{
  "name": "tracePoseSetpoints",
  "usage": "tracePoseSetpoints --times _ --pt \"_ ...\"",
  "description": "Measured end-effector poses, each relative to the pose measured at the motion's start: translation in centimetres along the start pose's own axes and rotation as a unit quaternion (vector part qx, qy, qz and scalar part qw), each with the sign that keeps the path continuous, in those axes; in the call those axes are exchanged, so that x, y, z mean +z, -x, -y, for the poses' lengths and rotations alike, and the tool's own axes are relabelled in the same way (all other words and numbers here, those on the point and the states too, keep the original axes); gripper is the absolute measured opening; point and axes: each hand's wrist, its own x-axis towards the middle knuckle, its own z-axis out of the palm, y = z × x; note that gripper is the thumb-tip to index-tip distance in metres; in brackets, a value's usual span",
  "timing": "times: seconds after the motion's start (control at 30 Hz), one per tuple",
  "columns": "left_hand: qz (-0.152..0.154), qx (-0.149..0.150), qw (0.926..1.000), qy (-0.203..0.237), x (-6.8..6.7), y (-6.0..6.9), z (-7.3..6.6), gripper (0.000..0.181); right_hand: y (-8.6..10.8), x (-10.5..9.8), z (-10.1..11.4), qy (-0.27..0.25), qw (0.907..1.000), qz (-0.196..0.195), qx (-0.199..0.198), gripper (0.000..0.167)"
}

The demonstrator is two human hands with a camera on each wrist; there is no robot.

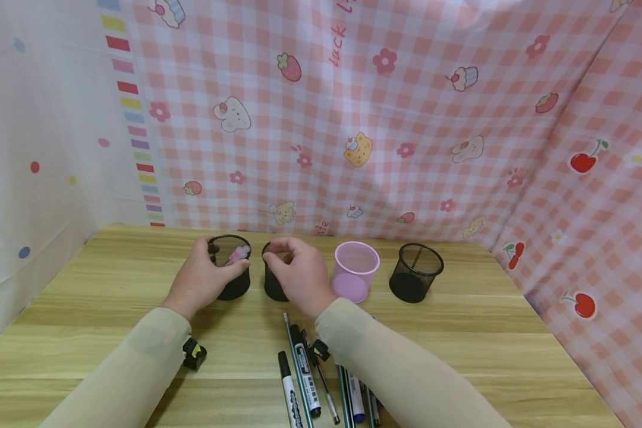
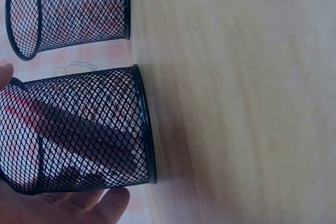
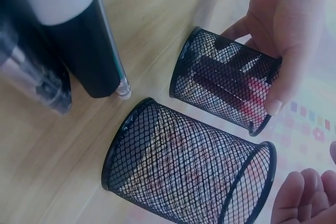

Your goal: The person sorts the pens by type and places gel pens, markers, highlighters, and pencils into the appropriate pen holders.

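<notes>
My left hand (image 1: 202, 276) grips a black mesh pen holder (image 1: 235, 289) on the table, thumb on the near side and fingers round the far side. Inside it leans a dark, long item with a pink end (image 1: 238, 254); its kind is not plain. To its right stands a second black mesh pen holder (image 3: 184, 166), upright, with nothing visible inside. Over that holder's rim is my right hand (image 1: 304, 274), fingers loosely bent and holding nothing; the right wrist view shows the fingertips (image 3: 295, 188) just beyond the rim, apart from it.
A pink pen holder (image 1: 351, 285) and another black mesh one (image 1: 411, 287) stand further right in the same row. Several markers (image 1: 305, 371), pens and pencils lie near the table's front, partly under my right forearm. A checkered cloth (image 1: 321, 148) hangs behind the table.
</notes>
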Motion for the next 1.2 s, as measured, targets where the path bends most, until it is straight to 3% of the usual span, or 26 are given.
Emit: tracePoseSetpoints --times 0.33,0.53,0.9,1.2 --pt "0.01 -0.006 0.9999 -0.005 -0.1 0.1 -0.4 0.117 0.6 -2.1 -0.3 -0.034 0.9992 -0.015 -0.014 0.024" --pt "0.024 -0.005 0.9996 -0.013 -0.3 0.1 -0.4 0.122 1.3 -4.2 -0.6 -0.043 0.999 -0.008 0.002 0.026" --pt "0.041 -0.001 0.9988 -0.028 -1.0 0.1 -0.5 0.126 2.7 -7.7 -2.5 0.015 0.9977 -0.033 -0.056 0.018" --pt "0.038 -0.008 0.9969 -0.069 -1.3 -0.2 -0.6 0.137 4.3 -10.6 -3.6 0.065 0.9975 -0.022 -0.016 0.017"
